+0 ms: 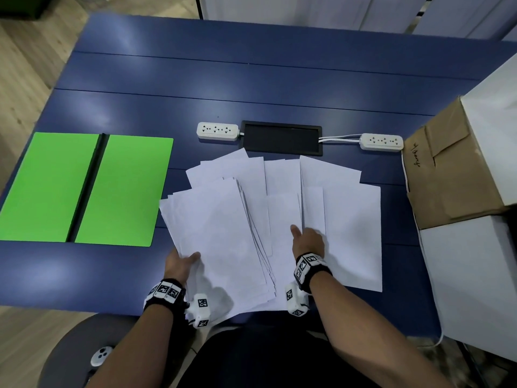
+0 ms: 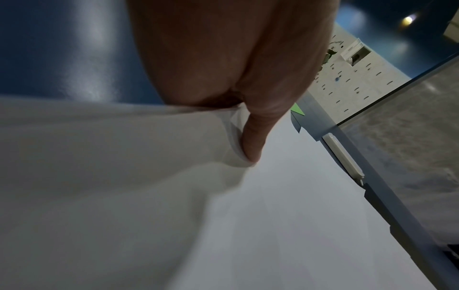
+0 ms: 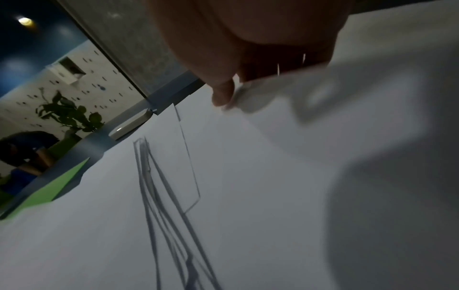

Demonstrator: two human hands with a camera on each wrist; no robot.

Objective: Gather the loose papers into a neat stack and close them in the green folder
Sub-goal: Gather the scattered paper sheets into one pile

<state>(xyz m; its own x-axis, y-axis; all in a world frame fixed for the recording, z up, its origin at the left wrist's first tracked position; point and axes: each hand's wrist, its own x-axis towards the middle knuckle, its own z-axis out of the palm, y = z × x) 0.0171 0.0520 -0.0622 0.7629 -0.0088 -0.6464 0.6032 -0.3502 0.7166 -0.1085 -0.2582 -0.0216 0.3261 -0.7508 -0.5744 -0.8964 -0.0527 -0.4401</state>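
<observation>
The green folder lies open and flat at the table's left; a sliver of the green folder also shows in the right wrist view. Loose white papers fan out across the table's middle. My left hand grips the left bundle of sheets at its near left edge, thumb on top, fingers hidden beneath. My right hand is to the right of that bundle, fingers hidden under a narrow sheet and thumb at its edge.
Two white power strips flank a black cable hatch behind the papers. A cardboard box and white boxes crowd the right side. A white controller sits on a seat below the table's front edge.
</observation>
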